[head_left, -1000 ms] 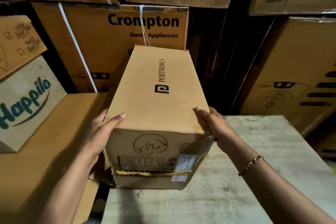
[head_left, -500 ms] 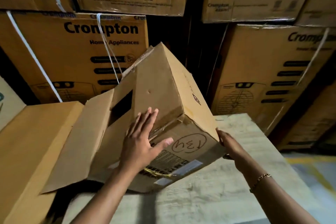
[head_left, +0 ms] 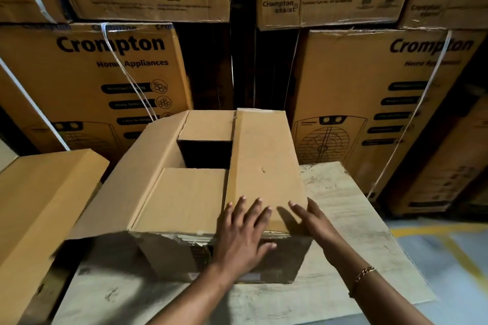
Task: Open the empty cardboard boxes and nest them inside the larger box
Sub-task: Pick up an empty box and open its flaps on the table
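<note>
A brown cardboard box [head_left: 184, 200] stands on the pale table [head_left: 343, 219], its top facing me. The long left flap [head_left: 126, 179] is folded outward, the two short flaps lie flat, and a dark gap [head_left: 204, 153] shows the inside. The long right flap [head_left: 264, 166] lies down over the top. My left hand [head_left: 243, 235] rests flat with fingers spread on the near end of that right flap. My right hand [head_left: 309, 219] touches the box's near right corner, fingers apart.
A larger plain cardboard box [head_left: 39, 206] sits left of the table. Stacked Crompton cartons [head_left: 105, 74] with white straps wall in the back and right [head_left: 383, 113]. Grey floor with a yellow line [head_left: 449, 245] lies to the right.
The box was tipped from lying on its side to standing with its opening up, the left flap swinging outward. Both hands moved from its sides onto the near end of the right flap.
</note>
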### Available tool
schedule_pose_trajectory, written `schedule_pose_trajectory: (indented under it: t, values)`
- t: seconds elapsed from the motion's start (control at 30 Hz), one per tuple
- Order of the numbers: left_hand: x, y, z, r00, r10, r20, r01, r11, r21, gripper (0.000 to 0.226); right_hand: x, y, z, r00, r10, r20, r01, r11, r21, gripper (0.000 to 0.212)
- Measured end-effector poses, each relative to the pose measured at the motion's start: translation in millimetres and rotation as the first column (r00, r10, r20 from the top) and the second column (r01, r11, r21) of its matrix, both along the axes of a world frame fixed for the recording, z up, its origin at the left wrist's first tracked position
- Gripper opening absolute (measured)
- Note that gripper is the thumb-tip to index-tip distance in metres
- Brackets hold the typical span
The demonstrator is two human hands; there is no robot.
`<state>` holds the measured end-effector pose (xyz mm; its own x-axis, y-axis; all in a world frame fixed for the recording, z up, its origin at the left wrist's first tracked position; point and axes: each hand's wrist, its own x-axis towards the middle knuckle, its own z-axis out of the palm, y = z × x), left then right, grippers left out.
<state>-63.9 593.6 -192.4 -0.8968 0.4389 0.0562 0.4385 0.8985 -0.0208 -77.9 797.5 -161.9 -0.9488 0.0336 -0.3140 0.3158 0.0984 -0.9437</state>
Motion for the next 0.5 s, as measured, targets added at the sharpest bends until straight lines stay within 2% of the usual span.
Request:
schedule_pose_trajectory:
  t: [0.03,0.07,0.13,0.2,0.27,0.37,0.43,0.5]
  values:
    - [0,-1,6,1.0,-0.005,0.003,0.005,1.0,0.019,0.085,1,1,-5,0.998,0.027,-0.054,-0.023,0.997,0.077,0.054]
    - [-1,-5,15,1.0,-0.016,0.007,0.016,0.998,0.068,0.089,3,-1,-6,0.992,0.078,-0.103,-0.054,0.975,0.216,0.075]
    - [-4,-23,38,1.0,0.0,-0.016,0.003,0.977,0.215,0.086,5,-4,-10,0.967,0.227,-0.113,-0.12,0.804,0.583,0.119]
    - [-14,-58,52,0.976,0.134,-0.173,-0.071,0.941,0.332,0.072,10,-9,-8,0.942,0.321,-0.095,-0.129,0.609,0.783,0.134]
    - [-30,-106,57,0.929,0.35,-0.122,-0.283,0.883,0.375,0.071,16,-11,-4,0.926,0.363,-0.107,-0.102,0.513,0.853,0.134]
    - [-54,-177,42,0.796,0.597,0.104,-0.605,0.777,0.171,0.088,23,-10,-7,0.928,0.34,-0.155,-0.01,0.436,0.9,0.118]
    - [-62,-199,31,0.738,0.642,0.208,-0.671,0.731,0.123,0.098,29,-5,-7,0.93,0.278,-0.241,0.118,0.395,0.911,0.107]
    - [-66,-200,26,0.731,0.625,0.276,-0.676,0.717,0.167,0.1,35,0,-7,0.899,0.21,-0.384,0.271,0.422,0.865,0.096]
